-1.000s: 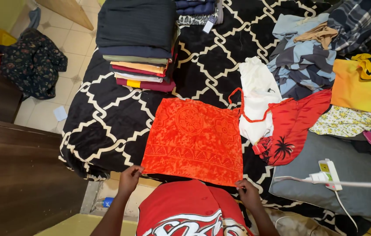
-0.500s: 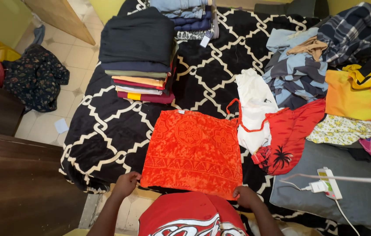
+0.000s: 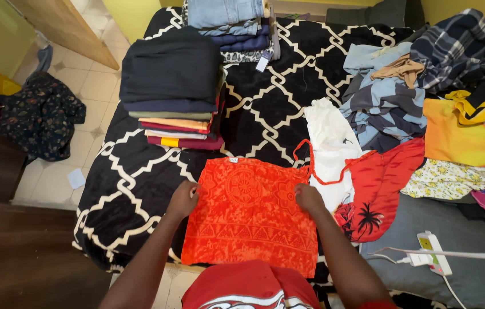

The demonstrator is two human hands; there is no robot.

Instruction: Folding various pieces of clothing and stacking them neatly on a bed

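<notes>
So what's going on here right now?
A person stands at a bed covered by a black-and-white blanket, with an orange top spread flat on it. The left hand grips its left edge and the right hand its right edge, about halfway up. A stack of folded clothes sits beyond it, and a loose pile of clothes lies to the right.

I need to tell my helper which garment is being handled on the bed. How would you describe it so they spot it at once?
On the black bedspread with white lattice pattern, look at the near edge. The bright orange-red patterned strappy top lies flat there, with the left hand and right hand on its sides. Unlike the crumpled clothes to its right, it is spread out.
</notes>
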